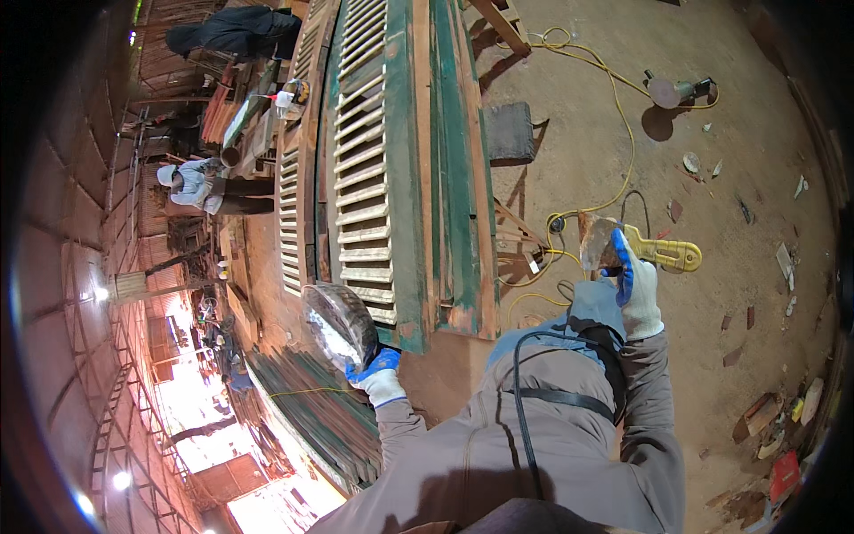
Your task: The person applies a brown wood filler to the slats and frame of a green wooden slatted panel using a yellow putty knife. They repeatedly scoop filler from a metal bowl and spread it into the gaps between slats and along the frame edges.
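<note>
My left hand (378, 372), in a blue and white work glove, grips the rim of a dark round bowl (363, 319). The bowl is tilted, and whitish material shows inside it. It is beside the near end of a louvred wooden shutter (363, 191) with cream slats and a worn green frame. My right hand (637, 289), gloved alike, is closed around a putty knife with a yellow handle (672, 253). Its broad, stained blade (597, 242) points left. The knife is held out over the floor, apart from the shutter.
More green boards (458, 187) lie along the shutter's right side. A yellow cord (630, 151) winds over the floor to a power tool (676, 92). A dark block (511, 133), scraps and debris lie around. Two other people (200, 185) (236, 34) are at the far left.
</note>
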Tool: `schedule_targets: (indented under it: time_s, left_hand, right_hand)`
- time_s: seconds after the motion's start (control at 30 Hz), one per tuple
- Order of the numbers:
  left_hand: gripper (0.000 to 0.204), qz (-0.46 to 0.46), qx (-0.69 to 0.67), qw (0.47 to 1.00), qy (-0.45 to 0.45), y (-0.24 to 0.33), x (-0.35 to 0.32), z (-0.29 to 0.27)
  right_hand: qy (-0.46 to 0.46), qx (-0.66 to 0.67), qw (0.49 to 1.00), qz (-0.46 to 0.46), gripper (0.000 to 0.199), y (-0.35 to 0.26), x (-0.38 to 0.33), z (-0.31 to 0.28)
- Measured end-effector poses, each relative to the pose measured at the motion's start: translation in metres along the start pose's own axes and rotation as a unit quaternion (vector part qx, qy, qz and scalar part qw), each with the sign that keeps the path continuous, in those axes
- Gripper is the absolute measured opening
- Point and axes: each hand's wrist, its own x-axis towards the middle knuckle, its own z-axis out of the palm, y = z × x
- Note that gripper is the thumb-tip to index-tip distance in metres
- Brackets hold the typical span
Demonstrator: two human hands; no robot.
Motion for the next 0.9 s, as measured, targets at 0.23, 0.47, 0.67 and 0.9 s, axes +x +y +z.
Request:
schedule_targets:
  time_s: [0.23,0.47,0.67,0.9]
  left_hand:
    - [0.054,0.075,0.018,0.997,0.023,-0.008,0.019,-0.002]
    - [0.059,0.050,0.137,0.989,0.016,-0.019,0.000,-0.004]
    - [0.059,0.077,0.363,0.924,-0.092,-0.030,-0.055,-0.003]
    - [0.050,-0.139,0.138,0.975,-0.104,-0.015,-0.093,0.019]
  right_hand:
    - [0.016,0.137,0.990,0.033,0.065,0.007,-0.006,0.014]
    - [0.047,0.057,0.997,0.017,0.052,0.010,-0.022,0.010]
    - [0.031,0.055,0.997,0.037,0.062,0.001,-0.009,0.006]
    - [0.009,0.116,0.993,-0.015,0.065,-0.019,0.007,-0.001]
